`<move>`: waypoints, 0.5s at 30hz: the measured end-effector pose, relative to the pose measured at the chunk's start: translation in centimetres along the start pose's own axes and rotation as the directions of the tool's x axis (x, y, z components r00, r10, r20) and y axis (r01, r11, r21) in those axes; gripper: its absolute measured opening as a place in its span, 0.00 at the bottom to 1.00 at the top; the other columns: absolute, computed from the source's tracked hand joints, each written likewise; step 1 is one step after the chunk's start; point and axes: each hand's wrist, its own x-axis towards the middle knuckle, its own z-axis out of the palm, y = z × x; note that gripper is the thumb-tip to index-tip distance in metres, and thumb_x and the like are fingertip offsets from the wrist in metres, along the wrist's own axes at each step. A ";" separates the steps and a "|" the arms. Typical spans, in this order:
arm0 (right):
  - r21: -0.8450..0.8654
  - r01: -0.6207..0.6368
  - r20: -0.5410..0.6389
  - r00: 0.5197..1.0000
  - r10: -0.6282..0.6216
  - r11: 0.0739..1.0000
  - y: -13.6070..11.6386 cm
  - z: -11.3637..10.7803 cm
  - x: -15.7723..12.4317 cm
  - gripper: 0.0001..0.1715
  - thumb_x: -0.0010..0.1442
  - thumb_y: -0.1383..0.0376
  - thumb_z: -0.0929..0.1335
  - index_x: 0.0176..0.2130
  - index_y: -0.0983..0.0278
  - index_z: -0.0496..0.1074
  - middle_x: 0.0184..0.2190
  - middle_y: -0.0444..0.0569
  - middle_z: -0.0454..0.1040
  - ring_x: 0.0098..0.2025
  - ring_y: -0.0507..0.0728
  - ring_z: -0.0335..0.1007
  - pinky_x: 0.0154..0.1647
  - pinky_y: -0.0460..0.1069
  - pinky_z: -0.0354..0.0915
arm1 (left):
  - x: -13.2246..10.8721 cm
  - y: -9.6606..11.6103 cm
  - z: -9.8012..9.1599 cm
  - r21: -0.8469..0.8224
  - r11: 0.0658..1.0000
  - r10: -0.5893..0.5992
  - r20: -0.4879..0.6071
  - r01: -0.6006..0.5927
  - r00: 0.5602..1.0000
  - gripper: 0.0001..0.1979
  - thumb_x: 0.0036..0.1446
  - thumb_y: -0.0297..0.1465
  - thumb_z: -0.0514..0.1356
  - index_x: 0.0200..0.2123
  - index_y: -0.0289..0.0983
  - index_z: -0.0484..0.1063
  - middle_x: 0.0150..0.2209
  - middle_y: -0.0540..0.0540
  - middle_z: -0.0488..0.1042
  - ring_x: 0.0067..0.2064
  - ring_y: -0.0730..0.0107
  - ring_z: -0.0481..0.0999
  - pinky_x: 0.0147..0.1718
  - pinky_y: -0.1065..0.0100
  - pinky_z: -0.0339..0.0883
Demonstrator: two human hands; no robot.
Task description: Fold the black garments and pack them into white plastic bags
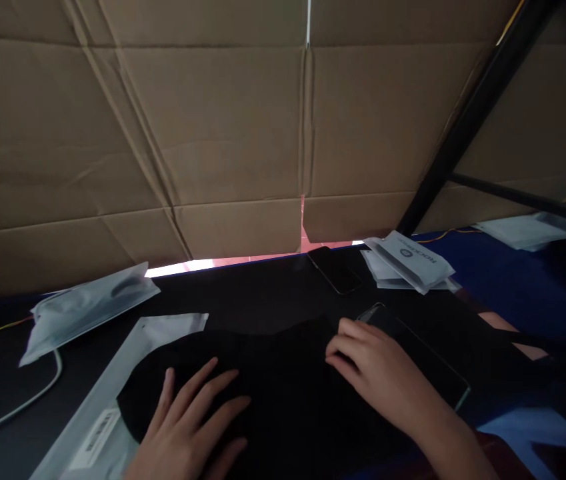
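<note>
A black cloth piece [283,393] lies spread over the dark table in front of me, its exact kind hard to make out in the dim light. My left hand [187,420] rests on its left part with the fingers spread. At its upper right edge, the fingers of my right hand [365,363] are curled and pinched on the cloth. A frosted plastic bag [117,373] with a barcode label [95,437] lies partly under the cloth at left. Just beyond and beside my right hand is a flat dark glass-like panel [427,353], partly covered by my wrist.
A filled frosted bag [95,303] lies back left, near a white cable [27,415]. A smartphone [337,270] and a stack of printed white packets [410,260] sit at the back. Cardboard [213,127] walls the far side; a black metal bar [467,133] slants at right.
</note>
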 end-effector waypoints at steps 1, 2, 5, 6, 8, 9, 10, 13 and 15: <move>0.008 -0.020 -0.025 0.999 0.020 1.000 0.1 -0.3 1.0 0.11 0.69 0.67 0.71 0.33 0.55 0.78 0.30 0.41 0.76 0.32 0.55 0.76 0.32 0.49 0.69 | 0.1 -0.1 0.1 0.021 1.000 0.002 0.012 -0.002 1.000 0.22 0.64 0.44 0.66 0.61 0.55 0.77 0.59 0.47 0.84 0.59 0.37 0.84 0.48 0.29 0.83; 0.014 -0.050 -0.064 0.997 0.051 0.999 0.2 -0.5 2.1 0.10 0.71 0.64 0.70 0.35 0.56 0.78 0.28 0.40 0.75 0.29 0.54 0.75 0.29 0.49 0.67 | 0.2 -0.4 0.0 0.024 1.000 -0.006 0.031 0.005 0.999 0.26 0.62 0.45 0.68 0.63 0.55 0.75 0.61 0.45 0.83 0.59 0.33 0.84 0.48 0.24 0.81; 0.032 -0.141 -0.233 0.962 0.145 0.989 0.0 -0.3 4.3 0.14 0.78 0.60 0.63 0.51 0.60 0.77 0.29 0.43 0.79 0.27 0.56 0.77 0.27 0.50 0.68 | 0.8 -1.4 -1.3 -0.039 0.996 -0.073 0.058 0.075 0.996 0.34 0.57 0.46 0.72 0.65 0.54 0.71 0.60 0.43 0.83 0.58 0.29 0.84 0.48 0.15 0.75; 0.039 -0.144 -0.271 0.951 0.149 0.989 -0.3 0.1 4.6 0.17 0.79 0.60 0.61 0.57 0.62 0.74 0.33 0.47 0.83 0.30 0.58 0.81 0.30 0.51 0.71 | 1.4 -1.4 -1.8 -0.064 0.992 -0.111 0.041 0.113 0.993 0.30 0.58 0.47 0.72 0.62 0.53 0.73 0.57 0.44 0.84 0.57 0.31 0.85 0.50 0.14 0.74; 0.050 -0.082 -0.276 0.957 0.093 0.995 -1.1 1.1 4.2 0.19 0.79 0.61 0.61 0.62 0.61 0.73 0.46 0.53 0.86 0.43 0.60 0.85 0.43 0.55 0.77 | 2.8 -1.1 -2.4 -0.105 0.977 -0.187 0.006 0.186 0.982 0.17 0.65 0.46 0.66 0.54 0.50 0.75 0.50 0.46 0.85 0.53 0.40 0.87 0.56 0.18 0.72; 0.051 -0.026 -0.238 0.971 0.037 0.998 -1.5 1.7 3.6 0.19 0.78 0.62 0.63 0.62 0.60 0.74 0.52 0.54 0.85 0.52 0.61 0.84 0.52 0.57 0.77 | 3.6 -0.9 -2.3 -0.119 0.972 -0.202 -0.004 0.200 0.979 0.12 0.69 0.44 0.63 0.52 0.49 0.75 0.49 0.46 0.85 0.52 0.45 0.87 0.59 0.22 0.72; 0.048 0.035 -0.173 0.985 -0.027 0.998 -1.9 2.3 2.9 0.19 0.76 0.63 0.65 0.62 0.57 0.76 0.58 0.52 0.83 0.60 0.63 0.81 0.61 0.59 0.75 | 4.1 -0.5 -2.1 -0.121 0.973 -0.197 -0.006 0.195 0.980 0.11 0.72 0.42 0.60 0.53 0.48 0.75 0.51 0.45 0.85 0.53 0.48 0.87 0.61 0.26 0.73; 0.007 0.122 0.109 0.987 -0.122 0.993 -2.0 3.6 0.8 0.28 0.75 0.60 0.70 0.71 0.52 0.71 0.73 0.47 0.70 0.78 0.66 0.59 0.77 0.67 0.59 | 4.3 0.1 0.0 -0.066 0.992 -0.108 0.028 0.110 0.994 0.26 0.73 0.45 0.59 0.70 0.45 0.66 0.67 0.36 0.77 0.65 0.40 0.80 0.57 0.32 0.79; -0.046 0.088 0.217 0.973 -0.076 0.995 -1.5 4.1 -0.1 0.36 0.77 0.53 0.69 0.77 0.51 0.60 0.78 0.47 0.60 0.81 0.68 0.48 0.79 0.72 0.50 | 3.3 0.2 1.5 -0.012 0.995 -0.097 0.064 0.097 0.993 0.40 0.71 0.50 0.60 0.78 0.45 0.53 0.73 0.32 0.69 0.70 0.30 0.73 0.52 0.28 0.80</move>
